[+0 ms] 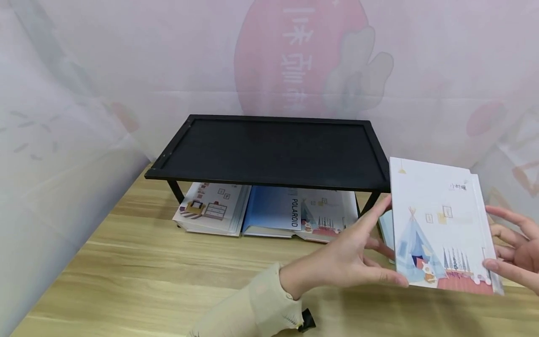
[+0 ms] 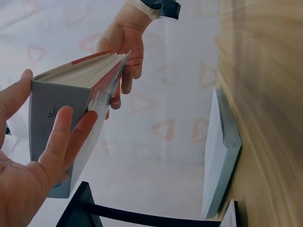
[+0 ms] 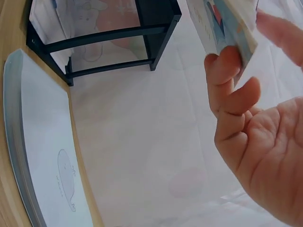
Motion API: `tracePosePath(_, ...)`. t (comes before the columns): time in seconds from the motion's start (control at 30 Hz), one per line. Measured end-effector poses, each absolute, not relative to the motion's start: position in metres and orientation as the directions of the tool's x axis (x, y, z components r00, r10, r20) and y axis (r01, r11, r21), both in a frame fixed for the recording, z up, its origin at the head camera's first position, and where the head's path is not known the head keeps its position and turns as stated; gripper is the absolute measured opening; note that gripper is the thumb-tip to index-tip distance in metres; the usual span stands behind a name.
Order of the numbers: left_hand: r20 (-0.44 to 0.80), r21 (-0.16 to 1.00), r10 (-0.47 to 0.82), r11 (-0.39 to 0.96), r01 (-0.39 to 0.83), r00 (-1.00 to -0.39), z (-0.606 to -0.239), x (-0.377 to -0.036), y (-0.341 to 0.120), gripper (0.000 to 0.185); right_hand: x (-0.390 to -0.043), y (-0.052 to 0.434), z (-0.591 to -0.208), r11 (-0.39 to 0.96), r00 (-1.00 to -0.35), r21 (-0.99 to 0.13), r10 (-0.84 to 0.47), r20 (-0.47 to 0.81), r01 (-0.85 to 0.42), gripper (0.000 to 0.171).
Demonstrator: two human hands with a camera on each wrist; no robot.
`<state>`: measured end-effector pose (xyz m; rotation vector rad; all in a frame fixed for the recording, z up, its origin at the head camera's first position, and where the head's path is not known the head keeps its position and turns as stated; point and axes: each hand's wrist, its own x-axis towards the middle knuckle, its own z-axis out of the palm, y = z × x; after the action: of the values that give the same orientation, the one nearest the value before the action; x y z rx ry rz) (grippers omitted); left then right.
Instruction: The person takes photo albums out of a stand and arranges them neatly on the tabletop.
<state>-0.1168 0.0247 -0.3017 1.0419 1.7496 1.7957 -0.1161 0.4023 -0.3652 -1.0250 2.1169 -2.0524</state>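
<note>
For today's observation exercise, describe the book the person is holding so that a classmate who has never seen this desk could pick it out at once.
Start at the black shelf on the wooden desk, then look to its right end. There the left hand and right hand hold the tent book up off the desk. Unlike the books lying flat under the shelf, it stands upright in the air, its white cover showing a blue tent.

One word reads clearly — "POLAROID", in dark capitals running vertically down a white strip on the blue-and-white book (image 1: 294, 210) lying under the black metal shelf (image 1: 273, 150). The white tent-illustrated book (image 1: 440, 231) held upright carries small characters near its top corner — too small to read.
</note>
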Motion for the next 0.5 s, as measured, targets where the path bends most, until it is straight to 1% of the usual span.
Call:
tracePosePath(0.1,0.208,0.976,0.752,-0.115,0.185,-0.626,-0.306,-0.115,0.028,0.116,-0.116,0.408,-0.369,-0.048,-0.838,-0.915,-0.386,0.386,-0.400,0.093)
tracePosePath(0.2,0.190,0.978,0.755,-0.089,0.188,-0.627,-0.312,-0.114,0.030,0.114,-0.115,0.412,-0.370,0.011,-0.867,-0.928,-0.361,0.344,-0.373,0.090)
tracePosePath(0.37,0.205,0.968,0.763,-0.064,0.244,-0.613,-0.322,-0.115,0.032,0.111,-0.109,0.415,-0.370,0.211,-0.911,-0.923,-0.332,0.243,-0.323,0.090)
tracePosePath(0.43,0.195,0.968,0.765,-0.047,0.248,-0.614,-0.324,-0.115,0.032,0.109,-0.106,0.415,-0.371,0.292,-0.933,-0.912,-0.302,0.197,-0.288,0.087)
tracePosePath(0.5,0.174,0.970,0.761,-0.025,0.241,-0.624,-0.326,-0.114,0.033,0.108,-0.104,0.416,-0.371,0.341,-0.946,-0.904,-0.279,0.165,-0.258,0.085)
